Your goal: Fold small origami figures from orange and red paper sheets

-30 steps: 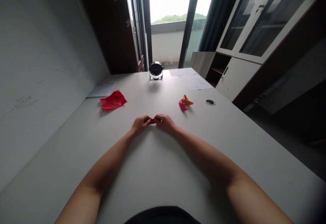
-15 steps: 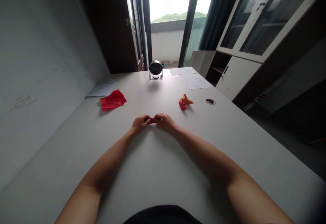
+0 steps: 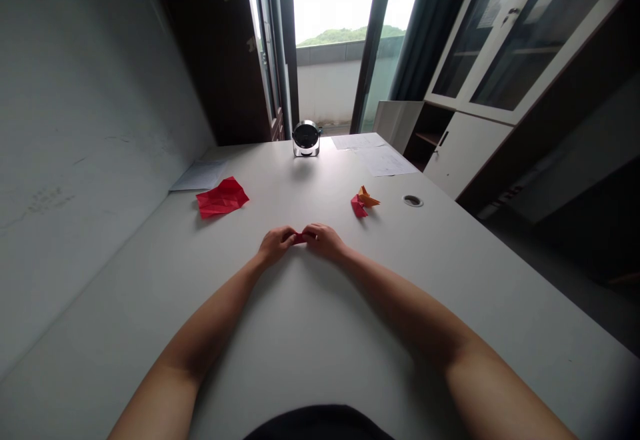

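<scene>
A small piece of folded red paper (image 3: 299, 239) is held between my two hands over the middle of the white table. My left hand (image 3: 277, 243) pinches its left end, and my right hand (image 3: 323, 240) grips the right end with bent fingers. Only a short strip of the paper shows between the fingertips; the rest is hidden by the hands. Beyond my left hand lies a creased, partly opened red paper sheet (image 3: 222, 199). To the right, past my right hand, sit folded paper pieces, one red (image 3: 358, 206) and one orange (image 3: 369, 197), touching each other.
A round black device on a metal stand (image 3: 306, 139) stands at the table's far end. White paper sheets (image 3: 385, 160) lie at the far right, another sheet (image 3: 199, 175) beside the left wall. A cable hole (image 3: 413, 201) is set in the table (image 3: 310, 340) near its right edge.
Hardly anything differs. Both hands keep their hold on the folded red paper in the same place; the whole view has shifted very slightly.
</scene>
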Available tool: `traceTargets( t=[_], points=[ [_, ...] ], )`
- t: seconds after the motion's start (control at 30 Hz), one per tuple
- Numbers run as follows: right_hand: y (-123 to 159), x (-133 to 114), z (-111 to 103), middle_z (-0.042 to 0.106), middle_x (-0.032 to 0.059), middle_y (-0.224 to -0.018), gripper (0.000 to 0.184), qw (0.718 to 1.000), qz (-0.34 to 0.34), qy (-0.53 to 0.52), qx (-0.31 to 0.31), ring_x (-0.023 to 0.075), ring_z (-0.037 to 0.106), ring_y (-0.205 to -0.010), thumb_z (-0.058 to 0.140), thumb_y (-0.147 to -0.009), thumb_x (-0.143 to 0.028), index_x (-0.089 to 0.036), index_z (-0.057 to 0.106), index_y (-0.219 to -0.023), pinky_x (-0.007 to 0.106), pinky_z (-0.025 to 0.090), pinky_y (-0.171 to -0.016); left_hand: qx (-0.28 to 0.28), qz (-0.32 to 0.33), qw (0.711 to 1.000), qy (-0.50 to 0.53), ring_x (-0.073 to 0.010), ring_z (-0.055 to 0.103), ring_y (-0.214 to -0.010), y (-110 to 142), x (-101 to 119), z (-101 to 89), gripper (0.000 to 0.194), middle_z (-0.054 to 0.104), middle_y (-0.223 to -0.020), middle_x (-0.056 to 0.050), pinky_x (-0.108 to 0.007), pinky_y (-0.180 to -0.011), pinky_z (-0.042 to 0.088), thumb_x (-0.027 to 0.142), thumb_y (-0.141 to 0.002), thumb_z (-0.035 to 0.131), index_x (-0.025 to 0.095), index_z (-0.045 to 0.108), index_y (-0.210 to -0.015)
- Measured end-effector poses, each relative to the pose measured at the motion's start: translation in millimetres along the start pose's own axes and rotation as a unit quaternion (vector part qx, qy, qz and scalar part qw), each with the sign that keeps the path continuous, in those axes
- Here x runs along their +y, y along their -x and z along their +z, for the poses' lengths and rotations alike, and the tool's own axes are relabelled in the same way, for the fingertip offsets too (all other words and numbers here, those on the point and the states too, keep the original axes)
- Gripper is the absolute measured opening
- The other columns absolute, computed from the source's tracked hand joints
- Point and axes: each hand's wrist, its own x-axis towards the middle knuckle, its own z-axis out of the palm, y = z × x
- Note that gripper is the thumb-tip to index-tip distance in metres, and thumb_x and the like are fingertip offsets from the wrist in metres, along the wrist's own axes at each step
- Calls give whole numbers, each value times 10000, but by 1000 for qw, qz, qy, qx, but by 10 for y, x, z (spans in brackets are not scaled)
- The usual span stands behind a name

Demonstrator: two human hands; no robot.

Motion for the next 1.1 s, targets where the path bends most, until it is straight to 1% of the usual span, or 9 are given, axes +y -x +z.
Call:
traceTargets(
  t=[0.33, 0.63, 1.1],
  points=[
    [2, 8, 1, 669, 22, -853, 117, 1000, -4, 5, -1, 136, 562, -774, 594, -878, -235, -220, 707, -906, 234, 398, -719, -1, 3, 1000, 1, -152, 586, -747, 7, 6, 3, 242, 710, -845, -15, -242, -691, 437, 356, -877, 528, 228, 716, -960],
    [2, 53, 37, 677, 18, -857, 112, 1000, -7, -1, 7, 139, 570, -784, 598, -873, -216, -224, 706, -903, 238, 407, -728, -2, 4, 1000, -5, -151, 584, -750, 10, 2, 1, 240, 710, -847, -14, -241, -689, 430, 357, -878, 525, 232, 714, -959],
    [0, 69, 43, 673, 19, -869, 115, 1000, -10, 1, 3, 139, 572, -798, 588, -879, -224, -224, 698, -913, 238, 410, -742, 3, 9, 1000, -4, -153, 596, -759, 13, 17, -6, 225, 715, -852, -14, -239, -682, 430, 336, -876, 533, 232, 717, -955]
  ],
)
